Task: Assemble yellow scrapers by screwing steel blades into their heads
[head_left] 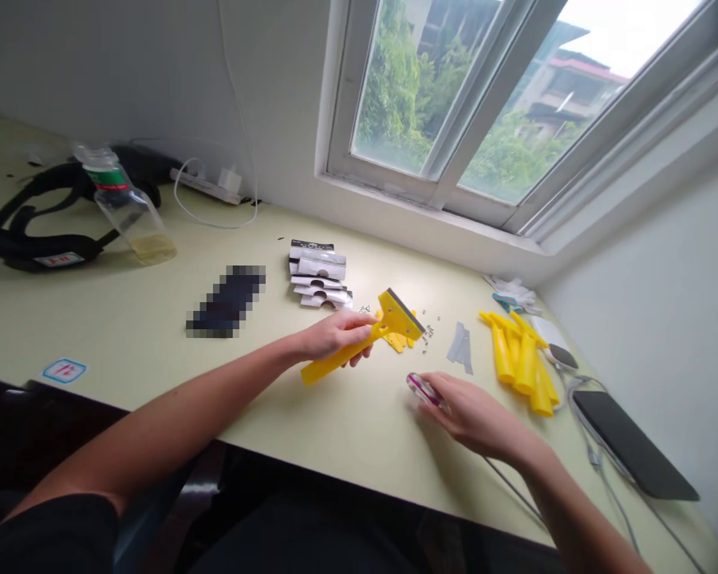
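My left hand (335, 336) is closed round the handle of a yellow scraper (400, 316), its wide head and dark edge pointing up and right. Held low over the table's front part, my right hand (475, 410) grips a small rounded clear object with a purple band (422, 388); its exact kind is unclear. Behind the scraper head lie flat yellow plastic pieces (396, 343), partly hidden, and several loose screws (428, 339). Grey metal blades (460, 347) rest between these and a pile of yellow handles (523, 363) on the right.
Folded card sleeves (318, 275) are stacked at the back. A pixelated dark patch (227, 301) lies left of them. Farther left stand a plastic bottle (132, 209) and a black strap headset (41, 215). Cables and a black phone-like slab (634, 442) lie at right, near white gloves (511, 293).
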Available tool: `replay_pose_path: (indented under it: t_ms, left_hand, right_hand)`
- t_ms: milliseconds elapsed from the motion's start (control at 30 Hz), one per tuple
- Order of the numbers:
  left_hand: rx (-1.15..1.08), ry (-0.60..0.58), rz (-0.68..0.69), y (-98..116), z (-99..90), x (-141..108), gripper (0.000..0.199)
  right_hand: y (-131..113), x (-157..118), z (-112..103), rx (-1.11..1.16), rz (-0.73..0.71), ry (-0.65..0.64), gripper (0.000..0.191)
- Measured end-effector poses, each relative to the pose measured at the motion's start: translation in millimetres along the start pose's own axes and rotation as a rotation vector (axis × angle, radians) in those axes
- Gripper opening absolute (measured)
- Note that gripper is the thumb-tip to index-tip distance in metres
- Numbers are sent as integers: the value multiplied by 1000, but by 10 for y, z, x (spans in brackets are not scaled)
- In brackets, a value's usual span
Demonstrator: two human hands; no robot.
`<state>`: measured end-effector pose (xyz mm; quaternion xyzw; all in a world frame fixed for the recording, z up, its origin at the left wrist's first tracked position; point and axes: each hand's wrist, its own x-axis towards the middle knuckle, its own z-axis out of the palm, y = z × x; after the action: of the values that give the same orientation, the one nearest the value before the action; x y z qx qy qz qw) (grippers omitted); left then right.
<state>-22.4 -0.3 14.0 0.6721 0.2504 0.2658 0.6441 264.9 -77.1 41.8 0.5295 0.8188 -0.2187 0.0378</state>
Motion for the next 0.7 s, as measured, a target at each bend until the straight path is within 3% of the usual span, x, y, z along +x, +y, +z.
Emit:
replay_pose_path:
  t_ms: [67,167,267,333,400,500,700]
  left_hand:
    - [183,-40,-26,0,1,-10,43]
    - [549,-72,-53,5,18,-27,45]
    - [809,-121,-49,6,72,-31,49]
    - [935,-152,-17,3,117,-32,48]
    - [1071,-158,62,-3,157,-37,33]
    - [1250,-122,166,-19,194,-55,19]
    - [1307,-100,235,-51,220,-71,19]
  right_hand:
    - [12,-53,-191,150,-16,28,24]
    - [31,-118,-477,600,-125,212,21]
    - [12,-73,-617,991,-285,598,23]
    - [-15,22,-623,1089,-318,881,23]
    - [-35,133,-590,1093,-315,1060,22]
    - [-38,258,-523,1053,-326,1124,21]
    - [11,319,-438,1004,-313,1076,22]
